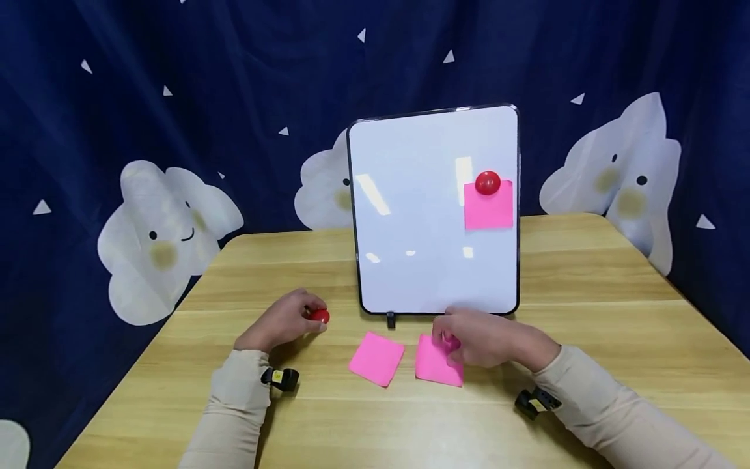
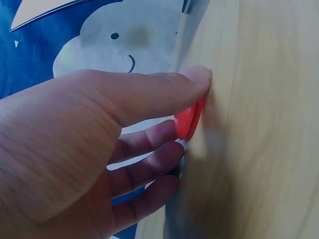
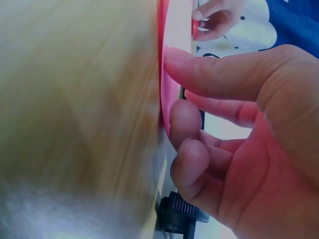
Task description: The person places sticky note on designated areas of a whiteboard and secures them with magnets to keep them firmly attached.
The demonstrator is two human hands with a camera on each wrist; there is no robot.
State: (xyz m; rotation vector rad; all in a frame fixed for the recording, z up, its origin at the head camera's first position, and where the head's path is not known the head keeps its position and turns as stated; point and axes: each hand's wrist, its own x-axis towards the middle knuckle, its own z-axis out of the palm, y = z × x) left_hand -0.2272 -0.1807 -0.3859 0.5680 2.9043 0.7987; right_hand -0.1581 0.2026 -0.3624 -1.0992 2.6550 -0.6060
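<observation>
On the left of the table, my left hand (image 1: 287,321) pinches a red round magnet (image 1: 319,316) between thumb and fingers. The left wrist view has this magnet (image 2: 186,122) close against the tabletop, partly covered by the thumb. My right hand (image 1: 483,335) holds the right edge of a pink sticky note (image 1: 436,365), hiding its upper right corner. Seen from the right wrist, the thumb lies on the note (image 3: 170,94) and curled fingers meet its edge. A second pink sticky note (image 1: 377,359) lies flat between the hands.
A whiteboard (image 1: 428,260) with a black frame stands upright behind the notes, its small black foot (image 1: 390,320) on the wooden table (image 1: 363,430). High on its right side, another red magnet (image 1: 487,183) holds a pink note (image 1: 489,213). A dark blue curtain (image 1: 252,58) hangs behind.
</observation>
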